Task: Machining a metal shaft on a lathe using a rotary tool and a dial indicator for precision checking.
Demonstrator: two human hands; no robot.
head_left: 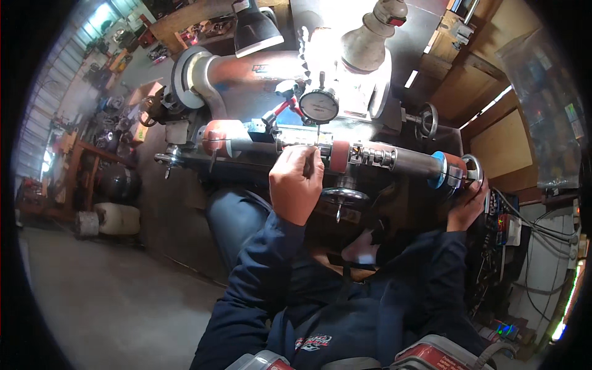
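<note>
My left hand is pinched at the shiny metal part of the machine's long shaft assembly, just under a round dial gauge. What lies between those fingertips, if anything, is hidden. The gauge's thin stem points down beside the fingers, and a red-and-black jointed arm stands by it. At the right end of the machine, my right hand has its fingers round the rim of a small chrome handwheel, next to a blue-and-red collar. A reddish block sits right of my left hand.
Below the shaft is a chrome handwheel with a crank handle. Another handwheel stands at the back right. A black lamp head and a pale hood hang over the machine. Cables run along the right wall.
</note>
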